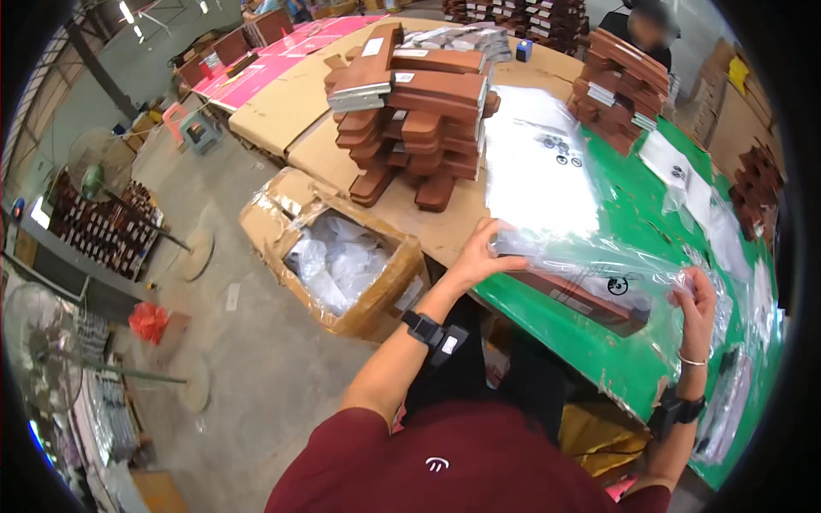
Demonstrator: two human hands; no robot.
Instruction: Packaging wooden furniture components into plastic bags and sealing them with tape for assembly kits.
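Note:
A clear plastic bag (633, 267) with black printed marks is stretched between my two hands above the green table surface. My left hand (481, 259) grips the bag's left end, thumb and fingers closing on it. At the other end, my right hand (694, 303) pinches the film between its fingers. A long reddish-brown slat (581, 301) shows along the bag's near side; whether it lies inside or beneath the film I cannot tell. Just beyond sits a pile of flat clear bags (539, 171).
A tall stack of brown slats (419, 128) stands left of the bags, another stack (617, 90) farther right. An open carton (398, 261) of crumpled plastic is at the table's left edge. Wrapped pieces (727, 406) lie at right. A person (654, 30) is behind the far stack.

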